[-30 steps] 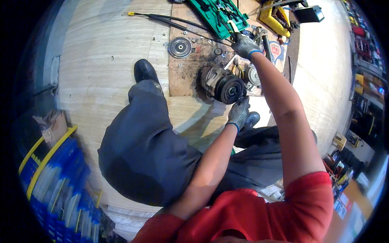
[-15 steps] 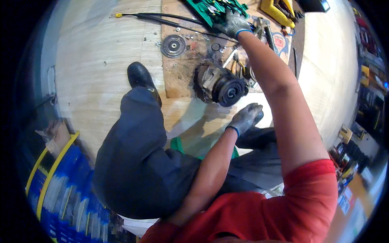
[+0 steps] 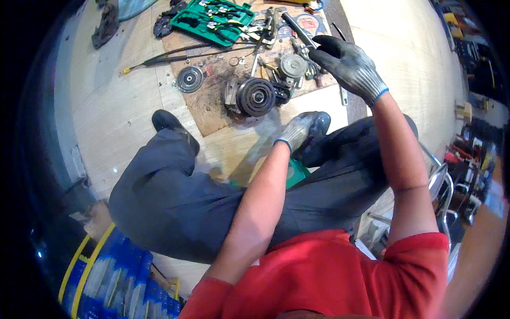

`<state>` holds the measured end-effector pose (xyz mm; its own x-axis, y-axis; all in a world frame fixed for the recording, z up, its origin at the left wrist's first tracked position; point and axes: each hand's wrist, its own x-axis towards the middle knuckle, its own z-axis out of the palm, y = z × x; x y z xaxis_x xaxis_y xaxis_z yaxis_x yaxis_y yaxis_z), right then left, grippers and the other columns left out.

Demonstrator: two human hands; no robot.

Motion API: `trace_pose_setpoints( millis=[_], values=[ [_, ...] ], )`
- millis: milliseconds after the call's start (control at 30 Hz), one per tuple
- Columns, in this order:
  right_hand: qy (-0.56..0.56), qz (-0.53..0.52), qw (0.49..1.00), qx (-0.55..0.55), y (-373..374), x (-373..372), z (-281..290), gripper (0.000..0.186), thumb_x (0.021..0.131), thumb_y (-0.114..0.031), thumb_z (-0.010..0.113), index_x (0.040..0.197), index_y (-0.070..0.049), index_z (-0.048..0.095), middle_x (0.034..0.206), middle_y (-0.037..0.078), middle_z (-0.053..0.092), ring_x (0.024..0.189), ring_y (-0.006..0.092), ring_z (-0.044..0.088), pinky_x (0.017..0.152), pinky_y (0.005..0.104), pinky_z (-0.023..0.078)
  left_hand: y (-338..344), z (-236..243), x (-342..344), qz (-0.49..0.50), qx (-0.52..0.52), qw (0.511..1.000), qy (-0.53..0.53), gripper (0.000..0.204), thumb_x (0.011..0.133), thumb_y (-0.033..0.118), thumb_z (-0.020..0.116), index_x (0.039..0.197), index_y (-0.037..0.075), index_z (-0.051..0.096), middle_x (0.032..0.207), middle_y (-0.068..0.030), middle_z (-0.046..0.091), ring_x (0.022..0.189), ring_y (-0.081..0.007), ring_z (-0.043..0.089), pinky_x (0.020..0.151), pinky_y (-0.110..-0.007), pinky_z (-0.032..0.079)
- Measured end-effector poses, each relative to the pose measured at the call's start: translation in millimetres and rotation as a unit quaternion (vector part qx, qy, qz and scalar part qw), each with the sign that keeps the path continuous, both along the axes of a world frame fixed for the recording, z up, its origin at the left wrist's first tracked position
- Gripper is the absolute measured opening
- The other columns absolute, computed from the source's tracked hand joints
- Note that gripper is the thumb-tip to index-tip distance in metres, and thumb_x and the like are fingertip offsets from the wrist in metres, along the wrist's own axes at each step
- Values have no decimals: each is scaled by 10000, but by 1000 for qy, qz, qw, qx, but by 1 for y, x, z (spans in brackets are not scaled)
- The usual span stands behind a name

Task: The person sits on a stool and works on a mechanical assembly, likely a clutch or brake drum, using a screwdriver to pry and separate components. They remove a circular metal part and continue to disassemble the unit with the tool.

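My right hand point(image 3: 348, 66), in a grey glove with dark fingers, has its thumb and fingers bent round the near end of a long bar-shaped tool point(image 3: 300, 31). The tool has a dark far end and a silver shaft. In a pale glove, my left hand point(image 3: 298, 130) rests by my right shoe, its fingertips merging with the dark area there. Ahead of it a compressor-like machine part point(image 3: 256, 97) lies with its black grooved pulley facing me. Just right of this part sit a round silver metal piece point(image 3: 293, 66) and several hand tools.
An opened green tool case point(image 3: 212, 22) with several pliers lies at the back. A grooved disc point(image 3: 190, 79) and black cables point(image 3: 186, 56) are on the stained board point(image 3: 212, 119). Blue packages behind a yellow rail point(image 3: 95, 255) stand at lower left.
My right hand has left the green tool case and come back to the bar-shaped tool. My left hand stays low near my right shoe. The view has shifted and turned.
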<state>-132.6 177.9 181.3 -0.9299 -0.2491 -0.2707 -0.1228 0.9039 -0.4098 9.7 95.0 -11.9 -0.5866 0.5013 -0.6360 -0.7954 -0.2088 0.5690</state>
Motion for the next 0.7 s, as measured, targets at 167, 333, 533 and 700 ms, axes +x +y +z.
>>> trace_pose_setpoints(
  millis=[167, 333, 533, 700],
  values=[
    [-40, -40, 996, 65, 7, 40, -18, 646, 910, -496, 661, 1370, -48, 593, 1219, 225, 683, 1139, 337, 661, 991, 391, 490, -9, -39, 12, -100, -104, 982, 125, 435, 984, 445, 594, 1218, 82, 654, 1138, -107, 691, 890, -202, 640, 775, -387, 520],
    [-81, 84, 987, 107, 9, 39, -96, 740, 849, -611, 672, 1258, 4, 614, 1188, 256, 677, 1118, 384, 660, 975, 457, 509, -78, 3, -3, -256, -408, 738, 473, 272, 982, 173, 498, 1185, 101, 665, 1127, -139, 716, 1016, -311, 678, 905, -413, 521],
    [-12, 128, 991, 34, -32, 73, -155, 976, 741, -526, 802, 1435, 3, 364, 1394, 268, 483, 1279, 423, 528, 1054, 480, 463, -207, 202, -49, 213, -460, 786, 354, 561, 993, 506, 545, 1303, 48, 640, 1163, -94, 686, 1061, -176, 619, 953, -316, 463],
    [-1, 103, 994, 29, -63, 82, -141, 1174, 627, -491, 897, 1530, -102, 256, 1560, 222, 304, 1424, 470, 334, 1066, 631, 405, -257, 323, -60, 105, -622, 603, 489, 413, 1017, 165, 434, 1398, 97, 579, 1316, -152, 612, 1129, -253, 652, 988, -350, 530]
  ],
)
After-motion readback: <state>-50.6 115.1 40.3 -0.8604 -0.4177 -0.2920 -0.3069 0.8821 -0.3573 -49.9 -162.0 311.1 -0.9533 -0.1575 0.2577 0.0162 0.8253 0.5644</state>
